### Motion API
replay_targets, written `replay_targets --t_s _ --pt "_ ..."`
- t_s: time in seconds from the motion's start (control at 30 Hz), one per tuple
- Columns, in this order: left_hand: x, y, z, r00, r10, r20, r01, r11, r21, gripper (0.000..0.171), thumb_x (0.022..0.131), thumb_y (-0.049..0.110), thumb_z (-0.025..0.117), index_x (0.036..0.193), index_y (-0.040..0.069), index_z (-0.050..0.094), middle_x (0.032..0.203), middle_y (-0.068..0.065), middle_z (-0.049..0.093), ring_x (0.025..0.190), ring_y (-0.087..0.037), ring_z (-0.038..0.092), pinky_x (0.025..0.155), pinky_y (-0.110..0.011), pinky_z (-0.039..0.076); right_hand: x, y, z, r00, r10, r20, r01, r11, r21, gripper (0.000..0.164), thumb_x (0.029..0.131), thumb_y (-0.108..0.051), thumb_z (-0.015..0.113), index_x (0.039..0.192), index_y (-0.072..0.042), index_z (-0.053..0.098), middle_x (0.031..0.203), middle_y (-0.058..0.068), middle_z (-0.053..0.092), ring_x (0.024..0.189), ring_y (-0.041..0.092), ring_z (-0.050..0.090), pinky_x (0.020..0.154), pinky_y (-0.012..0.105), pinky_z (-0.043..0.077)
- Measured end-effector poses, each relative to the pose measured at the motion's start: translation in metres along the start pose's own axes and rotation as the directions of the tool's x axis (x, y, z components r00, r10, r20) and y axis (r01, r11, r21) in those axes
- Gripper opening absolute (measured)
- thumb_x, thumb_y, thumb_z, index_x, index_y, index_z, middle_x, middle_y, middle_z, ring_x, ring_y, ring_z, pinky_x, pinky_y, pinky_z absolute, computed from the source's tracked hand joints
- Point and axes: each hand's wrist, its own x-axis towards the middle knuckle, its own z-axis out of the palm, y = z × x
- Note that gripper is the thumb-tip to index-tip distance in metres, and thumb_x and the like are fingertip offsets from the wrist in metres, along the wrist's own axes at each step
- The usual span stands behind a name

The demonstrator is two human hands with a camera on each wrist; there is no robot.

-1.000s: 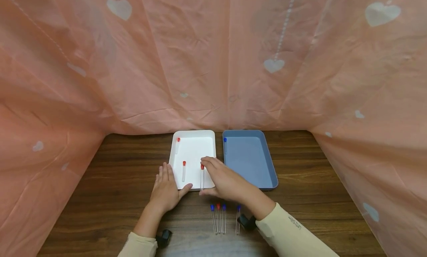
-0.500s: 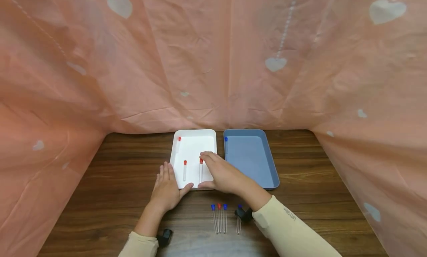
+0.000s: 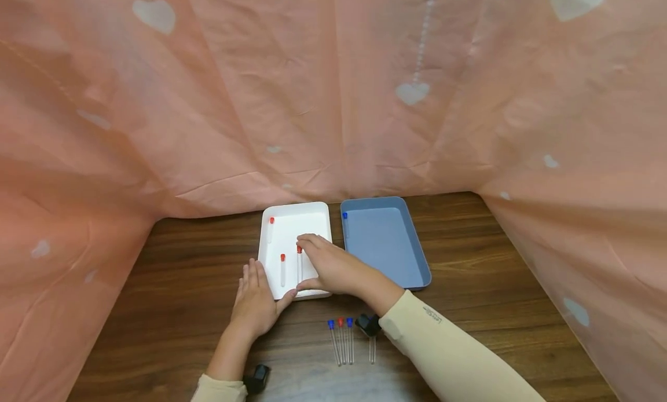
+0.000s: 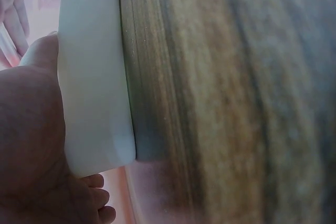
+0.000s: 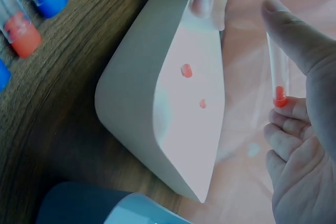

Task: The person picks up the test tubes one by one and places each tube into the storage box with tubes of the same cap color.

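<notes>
Over the white tray (image 3: 302,214), my right hand (image 3: 336,269) holds a clear test tube (image 3: 299,267) lengthwise, thumb at its bottom end and fingertips at its red cap. The right wrist view shows this test tube (image 5: 278,69) spanning thumb and fingers. Two more red-capped test tubes lie in the tray: one test tube (image 3: 283,273) left of the held one, another test tube (image 3: 270,231) at the far left. My left hand (image 3: 255,300) rests at the tray's near left corner, fingers straight along the side. In the left wrist view its thumb (image 4: 44,53) lies against the tray wall (image 4: 97,77).
To the right stands a blue-grey tray (image 3: 383,240) with one blue-capped test tube (image 3: 345,225) along its left wall. Nearer on the wooden table (image 3: 469,263) lie several capped test tubes (image 3: 341,344); other tubes (image 3: 372,351) are partly hidden by the right wrist camera. A pink curtain (image 3: 292,101) encloses the table.
My right hand has moved farther over the white tray and leftward with the test tube, closer to the tube lying there. The left hand stays at the tray's corner. The head view has shifted slightly.
</notes>
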Motion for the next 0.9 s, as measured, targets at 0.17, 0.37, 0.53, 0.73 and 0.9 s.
replay_targets --t_s 0.17,0.37,0.53,0.73,0.9 --pt "-0.002 -0.002 0.0 1.0 -0.002 0.0 0.002 1.0 -0.004 0.118 0.103 0.068 0.058 0.163 -0.022 0.011 0.174 -0.043 0.008 0.166 -0.058 0.011 0.133 -0.069 0.022 0.009 0.004 0.007 1.0 0.004 -0.007 -0.004 1.0 0.008 0.092 0.095 -0.046 0.084 0.159 0.005 0.044 0.166 0.02 0.047 0.158 0.033 0.046 0.133 0.044 0.037" --pt "-0.004 -0.004 0.001 1.0 -0.007 0.01 0.007 1.0 -0.003 0.118 0.104 0.067 0.058 0.163 -0.022 0.01 0.174 -0.044 0.006 0.166 -0.058 0.01 0.133 -0.07 0.021 0.018 0.009 0.014 1.0 0.01 -0.008 -0.009 0.999 0.032 0.091 0.094 -0.046 0.084 0.159 0.005 0.044 0.166 0.02 0.047 0.157 0.034 0.047 0.133 0.044 0.038" --pt "-0.005 -0.004 0.002 1.0 -0.008 0.008 0.008 1.0 -0.001 0.117 0.104 0.067 0.058 0.163 -0.022 0.01 0.174 -0.044 0.007 0.166 -0.058 0.01 0.133 -0.07 0.021 0.024 0.011 0.018 1.0 0.017 0.015 -0.017 0.999 0.028 0.092 0.095 -0.049 0.083 0.159 0.004 0.044 0.167 0.02 0.047 0.158 0.033 0.046 0.133 0.043 0.037" --pt "-0.002 -0.003 0.001 1.0 -0.007 0.016 0.007 1.0 -0.005 0.12 0.103 0.07 0.056 0.164 -0.021 0.007 0.175 -0.042 0.004 0.166 -0.057 0.008 0.134 -0.069 0.019 0.029 0.015 0.023 0.997 0.054 0.046 -0.055 0.998 0.025 0.093 0.094 -0.05 0.084 0.16 0.002 0.045 0.167 0.018 0.047 0.158 0.031 0.046 0.133 0.043 0.038" --pt "0.003 -0.002 0.001 1.0 -0.007 0.028 0.007 1.0 -0.006 0.121 0.103 0.071 0.055 0.165 -0.019 0.003 0.176 -0.04 0.0 0.167 -0.055 0.005 0.135 -0.067 0.017 0.032 0.02 0.027 0.998 0.053 0.046 -0.055 0.998 0.037 0.091 0.093 -0.049 0.085 0.159 0.0 0.046 0.164 0.017 0.05 0.153 0.031 0.051 0.13 0.042 0.042"
